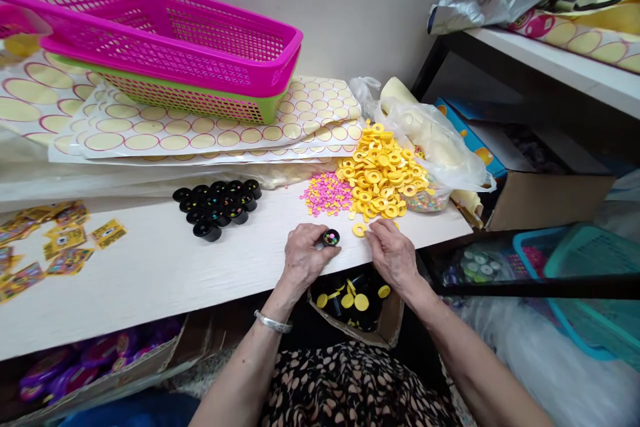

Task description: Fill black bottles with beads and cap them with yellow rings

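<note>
White surface [250,287] against wall | left hand [306,255]: fingers curled around black cup [332,245], mouth up, apparently keeping beads in | right hand [393,252]: fingers pinched on yellow ring-shaped piece [355,232], just beside cup | pink-and-yellow beads [327,193], yellow heap [383,170] beyond, likely for short reach | black cups [220,222] grouped left

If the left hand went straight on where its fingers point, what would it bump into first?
Probably the yellow ring in the right hand; the left hand's black cup would lead. Depth is unclear, so it might pass above or below.
</note>
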A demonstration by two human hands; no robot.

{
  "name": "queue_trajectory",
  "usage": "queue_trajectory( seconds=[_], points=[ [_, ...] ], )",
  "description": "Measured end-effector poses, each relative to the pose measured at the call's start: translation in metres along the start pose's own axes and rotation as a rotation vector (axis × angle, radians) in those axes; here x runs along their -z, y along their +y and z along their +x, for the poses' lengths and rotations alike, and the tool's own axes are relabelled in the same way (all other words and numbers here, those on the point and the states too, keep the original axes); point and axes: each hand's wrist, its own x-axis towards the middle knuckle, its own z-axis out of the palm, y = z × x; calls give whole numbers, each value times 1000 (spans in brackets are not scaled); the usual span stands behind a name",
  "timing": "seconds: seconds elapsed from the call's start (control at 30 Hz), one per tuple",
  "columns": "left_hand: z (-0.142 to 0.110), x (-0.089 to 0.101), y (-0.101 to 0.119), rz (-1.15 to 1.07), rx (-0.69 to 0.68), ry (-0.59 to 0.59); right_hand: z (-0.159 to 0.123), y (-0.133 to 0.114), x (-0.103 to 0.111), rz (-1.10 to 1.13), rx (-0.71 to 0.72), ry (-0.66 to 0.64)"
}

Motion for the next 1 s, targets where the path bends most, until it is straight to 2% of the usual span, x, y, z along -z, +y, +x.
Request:
queue_trajectory(
  seconds=[0.1,0.2,0.4,0.67,0.77,0.9,1.0],
  points=[
    [0,0,0,9,-10,-4,-1,-5,2,-167,133,-118],
    [0,-1,-1,24,-11,-6,5,-9,-1,-267,198,-182],
    [-1,-1,-1,18,-15,-9,16,-12,-6,-286,190,-155],
    [0,-1,-1,-18,14,2,14,-11,-14,-405,94,-75],
    [0,0,0,-32,13,-9,14,-11,-11,-360,86,-72],
    [1,2,4,-37,13,-28,13,-22,-3,-101,140,-42],
    [2,3,5,-14,-12,-36,14,-35,1,48,221,-99]
  ],
)
